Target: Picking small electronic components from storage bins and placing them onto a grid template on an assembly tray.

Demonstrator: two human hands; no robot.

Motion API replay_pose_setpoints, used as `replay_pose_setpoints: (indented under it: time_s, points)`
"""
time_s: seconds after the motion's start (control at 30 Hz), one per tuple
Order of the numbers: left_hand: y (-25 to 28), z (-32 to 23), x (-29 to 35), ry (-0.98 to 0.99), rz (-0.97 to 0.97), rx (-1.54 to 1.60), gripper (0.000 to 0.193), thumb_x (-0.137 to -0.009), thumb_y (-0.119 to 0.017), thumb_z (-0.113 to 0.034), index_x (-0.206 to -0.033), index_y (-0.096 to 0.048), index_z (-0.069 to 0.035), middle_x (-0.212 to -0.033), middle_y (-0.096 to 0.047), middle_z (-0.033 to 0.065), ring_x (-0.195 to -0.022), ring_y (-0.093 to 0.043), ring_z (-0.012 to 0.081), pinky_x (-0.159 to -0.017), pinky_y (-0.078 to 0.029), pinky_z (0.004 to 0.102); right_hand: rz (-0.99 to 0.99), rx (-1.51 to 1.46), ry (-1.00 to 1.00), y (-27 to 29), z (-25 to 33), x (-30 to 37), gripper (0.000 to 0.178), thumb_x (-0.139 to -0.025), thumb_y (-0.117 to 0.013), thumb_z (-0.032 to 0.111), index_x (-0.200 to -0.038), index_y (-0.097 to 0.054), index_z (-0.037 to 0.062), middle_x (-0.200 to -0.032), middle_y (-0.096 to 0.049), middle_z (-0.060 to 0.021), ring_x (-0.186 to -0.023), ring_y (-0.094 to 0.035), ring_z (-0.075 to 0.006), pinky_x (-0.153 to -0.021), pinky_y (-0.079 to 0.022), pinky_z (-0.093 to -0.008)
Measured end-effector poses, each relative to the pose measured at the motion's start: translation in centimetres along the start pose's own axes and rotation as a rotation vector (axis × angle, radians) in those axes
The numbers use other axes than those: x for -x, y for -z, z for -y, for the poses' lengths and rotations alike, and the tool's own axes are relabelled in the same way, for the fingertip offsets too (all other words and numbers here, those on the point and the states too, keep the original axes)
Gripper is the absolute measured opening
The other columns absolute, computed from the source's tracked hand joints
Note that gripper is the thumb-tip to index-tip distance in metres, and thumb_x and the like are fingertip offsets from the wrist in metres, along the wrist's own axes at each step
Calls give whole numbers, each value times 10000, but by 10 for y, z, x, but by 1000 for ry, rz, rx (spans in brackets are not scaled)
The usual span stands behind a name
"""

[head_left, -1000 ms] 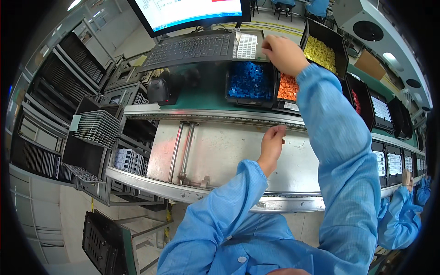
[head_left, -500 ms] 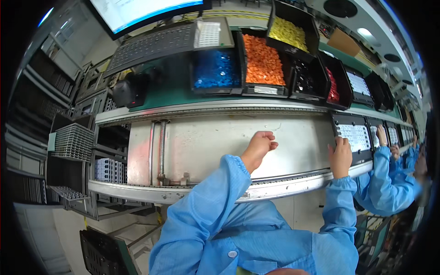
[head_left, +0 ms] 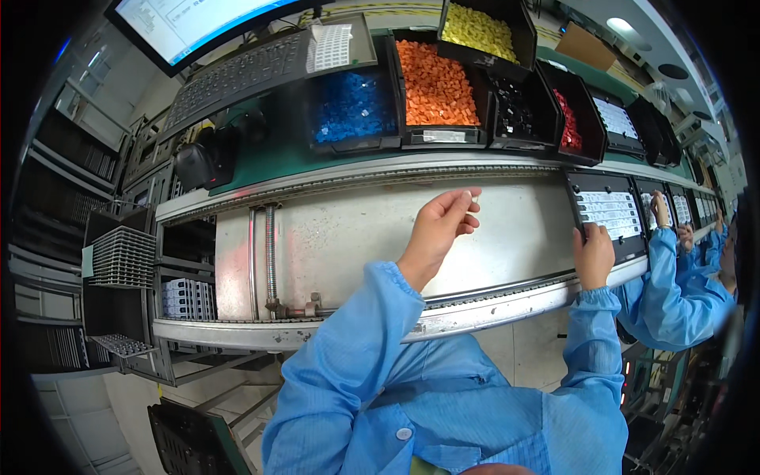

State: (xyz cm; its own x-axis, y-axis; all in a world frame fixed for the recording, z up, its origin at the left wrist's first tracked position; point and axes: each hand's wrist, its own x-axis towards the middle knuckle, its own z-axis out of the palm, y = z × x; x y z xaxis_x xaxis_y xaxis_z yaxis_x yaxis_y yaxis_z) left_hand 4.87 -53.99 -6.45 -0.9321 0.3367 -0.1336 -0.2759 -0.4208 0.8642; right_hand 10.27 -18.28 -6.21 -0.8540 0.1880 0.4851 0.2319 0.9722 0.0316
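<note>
My left hand point(head_left: 440, 229) is raised over the bare metal bed of the conveyor point(head_left: 356, 245). Its thumb and fingers are drawn together; whatever they may hold is too small to make out. At the near left corner of a black tray point(head_left: 571, 198), my right hand point(head_left: 594, 257) has its fingers curled on the edge. White strips with small dark marks point(head_left: 608, 212) lie in rows inside this tray. Several similar trays continue along the conveyor to the right.
Beyond the conveyor stand black bins of blue pieces point(head_left: 356, 111), orange pieces point(head_left: 439, 87), yellow pieces point(head_left: 479, 33), dark pieces point(head_left: 514, 111) and red pieces point(head_left: 568, 123). A keyboard point(head_left: 237, 83) and a monitor point(head_left: 198, 28) are at back left. A co-worker's hand point(head_left: 659, 210) is at the right.
My left hand has risen slightly and turned, with thumb and fingers now pointing up and right. The right hand stays at the tray's corner. The whole view has shifted a little.
</note>
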Motion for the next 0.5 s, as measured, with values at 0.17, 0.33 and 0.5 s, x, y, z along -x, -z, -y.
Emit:
replay_pose_setpoints:
  time_s: [0.17, 0.33, 0.5]
  points:
    - [9, -23, 7, -47, 129, 233, 399, -1127, -558, -257, -1453, -601, -32, -1141, -642, 33, -930, -625, 96, -836, -538, 221, 125, -243, 207, 33, 88, 13, 187, -913, -777, 222, -998, -752, 57, -879, -679, -136, -794, -689, -363, -669, -549, -458]
    - [18, -41, 18, -105, 126, 232, 438, -1114, -570, -179, -1528, -518, -43, -1218, -668, 74, -935, -637, 97, -821, -542, 219, 231, -601, 607, 59, 180, 25, 160, -865, -800, 190, -965, -763, 71, -797, -634, -105, -760, -670, -332, -670, -553, -434]
    - [33, -43, 20, -167, -11, 98, 439, -1090, -612, -166, -1493, -488, -44, -1149, -737, 113, -879, -639, 91, -774, -513, 235, 280, -990, 553, 52, 211, -19, 127, -960, -710, 110, -1066, -729, 43, -965, -734, -80, -814, -701, -221, -657, -524, -333]
